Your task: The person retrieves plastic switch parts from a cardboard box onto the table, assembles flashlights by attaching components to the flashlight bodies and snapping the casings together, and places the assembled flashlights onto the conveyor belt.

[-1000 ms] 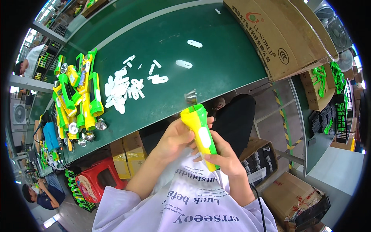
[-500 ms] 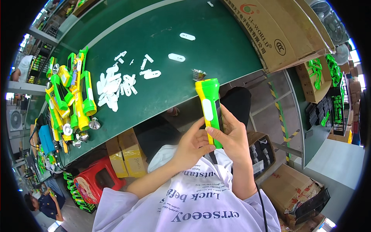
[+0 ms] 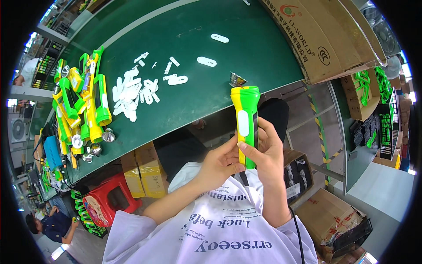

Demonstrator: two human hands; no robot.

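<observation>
A green and yellow flashlight (image 3: pixel 251 105) with a white oval panel on its side stands nearly upright in front of my body, its wide open end up. My right hand (image 3: pixel 267 152) wraps round its handle from the right, thumb pressed across the front. From the left, my left hand (image 3: pixel 221 162) grips the lower end with bent fingers. A silvery reflector cup (image 3: pixel 238 79) sits just above the flashlight's rim, at the table's edge; whether it is joined to the flashlight I cannot tell.
The green table (image 3: pixel 189 97) carries a heap of white oval pieces (image 3: pixel 128 94) and, at left, a pile of green and yellow flashlights (image 3: pixel 90 105). A large cardboard box (image 3: pixel 321 39) stands at the far right. Below are a red stool (image 3: pixel 112 200) and cartons (image 3: pixel 147 174).
The flashlight has been tipped more upright and its head has moved slightly right, with both hands still round it. The reflector cup has shifted right along with it.
</observation>
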